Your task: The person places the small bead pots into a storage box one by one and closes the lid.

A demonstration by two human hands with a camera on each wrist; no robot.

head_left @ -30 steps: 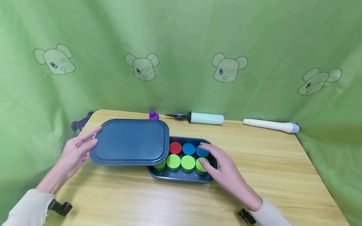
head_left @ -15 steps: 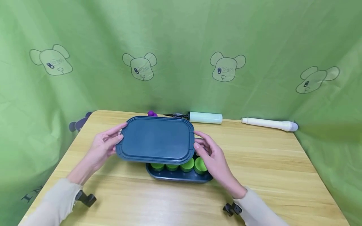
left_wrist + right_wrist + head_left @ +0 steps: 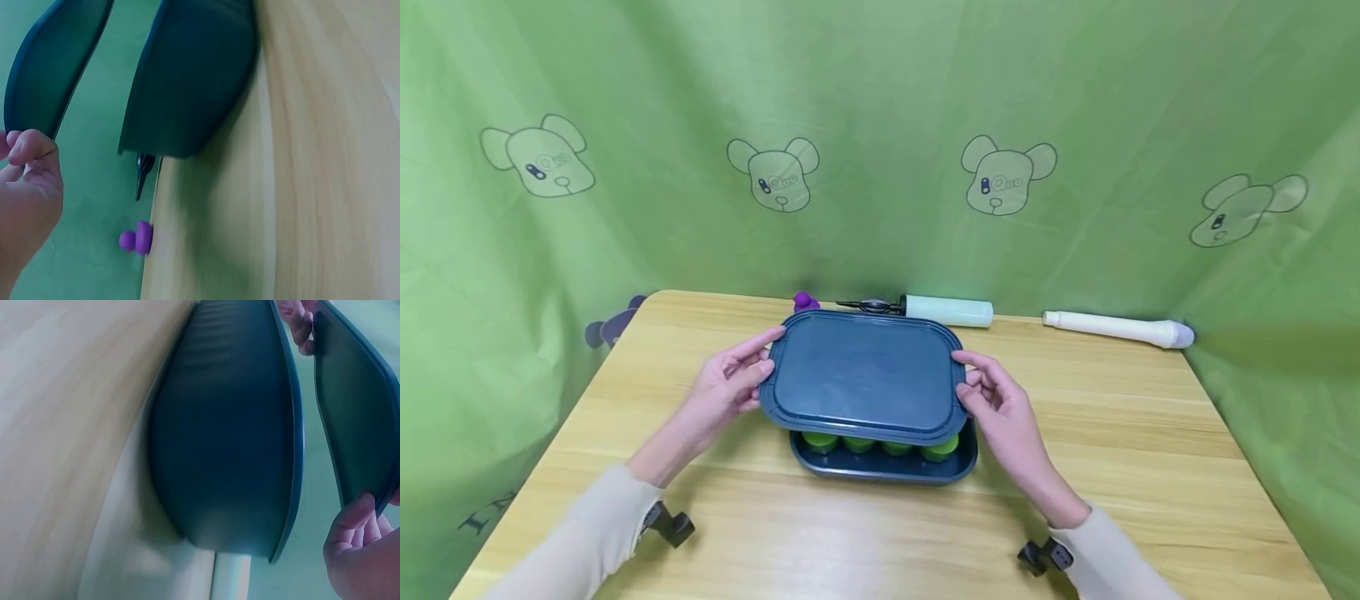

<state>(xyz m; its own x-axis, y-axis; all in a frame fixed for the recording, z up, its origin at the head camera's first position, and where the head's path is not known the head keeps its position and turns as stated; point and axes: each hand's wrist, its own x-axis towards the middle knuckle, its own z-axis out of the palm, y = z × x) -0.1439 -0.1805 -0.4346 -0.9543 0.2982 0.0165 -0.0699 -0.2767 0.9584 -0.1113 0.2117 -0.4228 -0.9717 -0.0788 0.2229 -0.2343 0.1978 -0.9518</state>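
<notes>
A dark blue rectangular lid (image 3: 861, 375) hangs above a dark blue box (image 3: 880, 473), with a gap between them in both wrist views. My left hand (image 3: 722, 392) pinches the lid's left edge, thumb on top. On the opposite edge my right hand (image 3: 1003, 408) grips it the same way, fingers tucked beneath in the head view. Below the lid's front edge, several green round caps (image 3: 859, 444) show inside the box; the rest of its contents is hidden. The box's side wall (image 3: 225, 437) fills much of the right wrist view.
Along the table's back edge lie a purple rubber duck (image 3: 803, 302), a hand pump (image 3: 947, 310) with a pale blue barrel, and a white microphone-shaped stick (image 3: 1116, 327). A green curtain (image 3: 880, 100) stands behind the wooden table (image 3: 850, 542).
The lid has moved right from the box's left side to over it, covering the red and blue caps. My right hand has left the caps and taken hold of the lid's right edge.
</notes>
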